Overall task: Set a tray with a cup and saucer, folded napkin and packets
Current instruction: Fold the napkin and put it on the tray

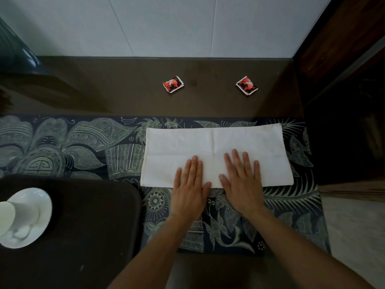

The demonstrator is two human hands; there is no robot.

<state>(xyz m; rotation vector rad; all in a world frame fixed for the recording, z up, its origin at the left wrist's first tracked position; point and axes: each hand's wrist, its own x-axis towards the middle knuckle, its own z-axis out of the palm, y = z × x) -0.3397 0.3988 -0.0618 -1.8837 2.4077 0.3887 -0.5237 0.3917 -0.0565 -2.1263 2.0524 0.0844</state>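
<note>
A white napkin (216, 142), folded into a long rectangle, lies flat on a patterned dark cloth (83, 142). My left hand (190, 185) and my right hand (242, 180) rest palm down on its near edge, fingers spread, holding nothing. A dark tray (89, 226) sits at the lower left. On the tray's left side stands a white cup (12, 213) on a white saucer (40, 201). Two red packets lie on the brown table farther back: one packet (173, 84) at the centre, the other packet (246, 85) to its right.
A pale wall (187, 24) runs along the back of the table. Dark wooden furniture (343, 59) stands at the right. A dark teal object (16, 53) sits at the far left. Pale floor (354, 236) shows at the lower right.
</note>
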